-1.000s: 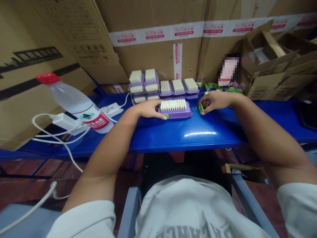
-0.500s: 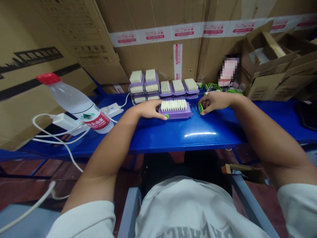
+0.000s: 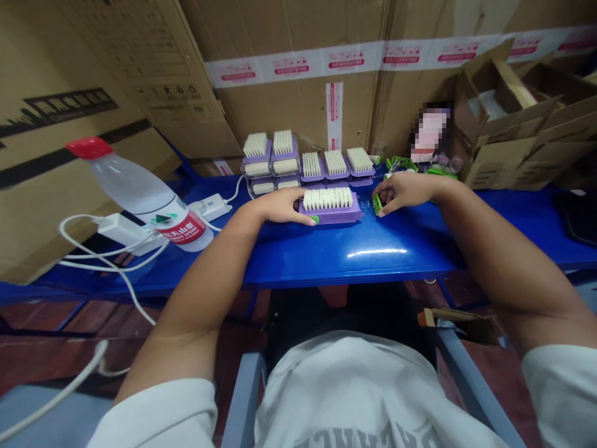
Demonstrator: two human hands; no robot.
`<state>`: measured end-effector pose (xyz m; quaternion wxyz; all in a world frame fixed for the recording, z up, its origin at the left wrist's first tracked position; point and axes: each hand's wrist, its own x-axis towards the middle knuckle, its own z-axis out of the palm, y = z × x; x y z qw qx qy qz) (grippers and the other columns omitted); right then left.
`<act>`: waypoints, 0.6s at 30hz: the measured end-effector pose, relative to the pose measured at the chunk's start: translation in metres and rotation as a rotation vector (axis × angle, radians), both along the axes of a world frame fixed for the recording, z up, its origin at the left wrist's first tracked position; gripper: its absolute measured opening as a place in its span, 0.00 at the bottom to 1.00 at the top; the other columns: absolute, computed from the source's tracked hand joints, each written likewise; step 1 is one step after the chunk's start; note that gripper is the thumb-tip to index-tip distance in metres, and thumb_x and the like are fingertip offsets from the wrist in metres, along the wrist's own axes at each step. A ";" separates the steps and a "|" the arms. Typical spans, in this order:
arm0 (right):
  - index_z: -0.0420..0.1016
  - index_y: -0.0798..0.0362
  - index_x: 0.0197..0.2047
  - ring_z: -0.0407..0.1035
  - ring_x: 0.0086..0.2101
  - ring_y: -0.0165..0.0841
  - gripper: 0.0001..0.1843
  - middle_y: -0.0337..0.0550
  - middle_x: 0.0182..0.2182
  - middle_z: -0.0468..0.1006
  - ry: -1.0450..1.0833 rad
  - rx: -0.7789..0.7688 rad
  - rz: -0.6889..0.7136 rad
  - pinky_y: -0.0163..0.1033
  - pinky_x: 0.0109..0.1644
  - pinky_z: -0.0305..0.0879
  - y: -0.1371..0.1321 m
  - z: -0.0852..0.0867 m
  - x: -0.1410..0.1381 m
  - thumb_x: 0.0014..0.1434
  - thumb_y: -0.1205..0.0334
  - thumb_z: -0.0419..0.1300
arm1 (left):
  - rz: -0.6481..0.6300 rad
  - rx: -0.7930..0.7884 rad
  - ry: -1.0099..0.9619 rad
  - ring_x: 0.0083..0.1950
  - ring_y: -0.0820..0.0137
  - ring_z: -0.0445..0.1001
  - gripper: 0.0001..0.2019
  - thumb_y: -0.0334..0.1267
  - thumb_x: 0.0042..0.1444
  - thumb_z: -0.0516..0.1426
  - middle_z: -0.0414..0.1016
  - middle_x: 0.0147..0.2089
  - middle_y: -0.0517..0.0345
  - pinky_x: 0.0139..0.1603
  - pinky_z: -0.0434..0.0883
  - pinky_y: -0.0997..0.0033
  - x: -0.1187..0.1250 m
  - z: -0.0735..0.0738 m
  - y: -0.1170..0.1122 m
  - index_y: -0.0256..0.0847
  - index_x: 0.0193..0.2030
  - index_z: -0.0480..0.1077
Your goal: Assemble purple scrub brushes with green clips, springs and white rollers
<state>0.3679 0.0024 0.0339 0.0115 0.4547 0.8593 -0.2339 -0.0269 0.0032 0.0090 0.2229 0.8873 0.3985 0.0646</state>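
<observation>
Hands: both rested on the blue worktop, forearms stretched forward from the body and wrists low.
Change since earlier: almost none; both hands and the purple brush stayed where they had been half a second and a full second before, and only the view shifted by a hair.
Left hand: curled against the left end of the purple brush, fingers bent over its far side and thumb along the near side, gripping it.
Right hand: half closed, palm down, thumb and fingertips pinched on a small green piece just right of the brush; the piece did not touch the brush.
Purple brush: lay flat on the worktop between the two hands, pale bristles up, long side facing the person; a small green bit showed at its near left corner.
Behind the hands: a row of brushes with bristles up, and to its left a stack of brushes several layers high, all against the cardboard boxes.
Right rear: a heap of green parts just beyond the right hand.
Left side: a water bottle with a red cap lay tilted beside a white charger and its cables, well apart from the hands.
</observation>
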 end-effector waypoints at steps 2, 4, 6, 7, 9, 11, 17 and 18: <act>0.93 0.45 0.52 0.86 0.42 0.52 0.43 0.44 0.37 0.92 0.004 0.002 0.009 0.53 0.48 0.77 0.000 0.000 0.000 0.48 0.18 0.76 | 0.002 -0.003 -0.005 0.78 0.44 0.79 0.49 0.66 0.54 0.72 0.80 0.80 0.46 0.77 0.75 0.51 0.000 0.000 0.000 0.47 0.80 0.74; 0.93 0.45 0.52 0.86 0.41 0.52 0.43 0.44 0.37 0.92 0.003 -0.002 0.015 0.53 0.48 0.77 0.000 0.000 0.000 0.48 0.18 0.76 | 0.005 -0.005 -0.002 0.78 0.44 0.79 0.49 0.66 0.54 0.72 0.80 0.80 0.46 0.77 0.75 0.50 0.001 0.000 -0.001 0.47 0.80 0.74; 0.93 0.45 0.51 0.86 0.42 0.52 0.42 0.45 0.37 0.92 -0.007 -0.010 0.010 0.53 0.49 0.77 -0.001 0.001 -0.001 0.48 0.19 0.76 | 0.008 -0.003 0.009 0.78 0.43 0.79 0.50 0.67 0.54 0.72 0.79 0.80 0.46 0.78 0.75 0.49 0.001 0.001 -0.001 0.48 0.80 0.74; 0.93 0.46 0.51 0.86 0.43 0.53 0.43 0.45 0.38 0.92 -0.012 -0.014 0.002 0.54 0.50 0.77 -0.001 0.001 -0.001 0.48 0.19 0.76 | 0.010 -0.002 0.016 0.79 0.42 0.78 0.50 0.67 0.54 0.72 0.79 0.80 0.46 0.78 0.74 0.49 0.001 0.001 -0.001 0.48 0.80 0.74; 0.93 0.47 0.53 0.86 0.44 0.54 0.44 0.47 0.39 0.92 -0.016 -0.024 -0.016 0.55 0.52 0.77 -0.001 0.001 -0.002 0.47 0.20 0.77 | 0.013 0.001 0.025 0.80 0.41 0.77 0.49 0.68 0.54 0.72 0.79 0.81 0.46 0.79 0.74 0.48 0.001 0.002 -0.001 0.47 0.79 0.74; 0.93 0.48 0.54 0.86 0.45 0.55 0.45 0.47 0.40 0.92 -0.011 -0.029 -0.022 0.56 0.53 0.77 -0.001 0.001 -0.002 0.46 0.20 0.77 | 0.013 0.000 0.023 0.81 0.41 0.76 0.49 0.67 0.54 0.72 0.79 0.81 0.45 0.80 0.73 0.48 0.001 0.002 -0.002 0.47 0.79 0.75; 0.93 0.46 0.52 0.86 0.42 0.51 0.43 0.45 0.38 0.92 0.004 -0.007 0.008 0.53 0.49 0.77 0.000 -0.001 -0.001 0.48 0.19 0.77 | 0.018 0.011 0.024 0.79 0.42 0.78 0.49 0.67 0.54 0.72 0.79 0.81 0.45 0.79 0.73 0.48 0.002 0.001 -0.002 0.47 0.78 0.75; 0.93 0.46 0.51 0.86 0.42 0.51 0.43 0.45 0.38 0.92 0.003 -0.007 0.006 0.53 0.49 0.77 0.001 -0.001 -0.001 0.47 0.19 0.77 | 0.018 0.015 0.028 0.79 0.42 0.78 0.49 0.68 0.54 0.72 0.79 0.80 0.45 0.79 0.74 0.49 0.002 0.001 -0.002 0.47 0.78 0.75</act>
